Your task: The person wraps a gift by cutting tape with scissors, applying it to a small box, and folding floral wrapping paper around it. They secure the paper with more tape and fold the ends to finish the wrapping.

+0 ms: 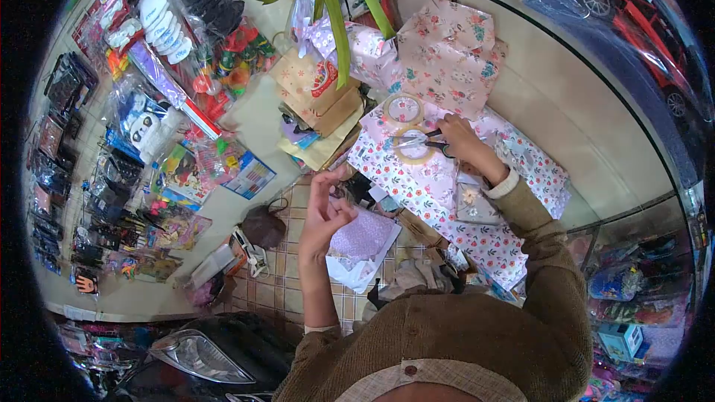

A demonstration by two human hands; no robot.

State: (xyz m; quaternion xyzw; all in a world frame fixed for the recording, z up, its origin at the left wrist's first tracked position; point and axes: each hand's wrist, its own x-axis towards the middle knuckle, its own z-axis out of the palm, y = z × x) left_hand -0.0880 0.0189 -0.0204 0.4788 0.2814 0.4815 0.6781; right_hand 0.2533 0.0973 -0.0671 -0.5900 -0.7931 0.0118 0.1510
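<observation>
My right hand (463, 143) is closed on the black handles of a pair of scissors (408, 141), whose blades point left. Under the blades lies a roll of tape (418, 159), and a second tape roll (404, 97) is just beyond it. Both rolls rest on floral wrapping paper (389, 179). Beside my right wrist is a small clear-wrapped packet (477, 205) with a flower on it. My left hand (325, 212) is raised left of the paper, its fingers curled and thumb apart; I see nothing in it.
Paper bags (316, 93) are stacked beyond my left hand. A wrapped gift with a green ribbon (335, 15) and pink floral paper (450, 56) are at the back. Packaged toys (153, 130) hang at left. A boxed red toy car (633, 22) is at upper right.
</observation>
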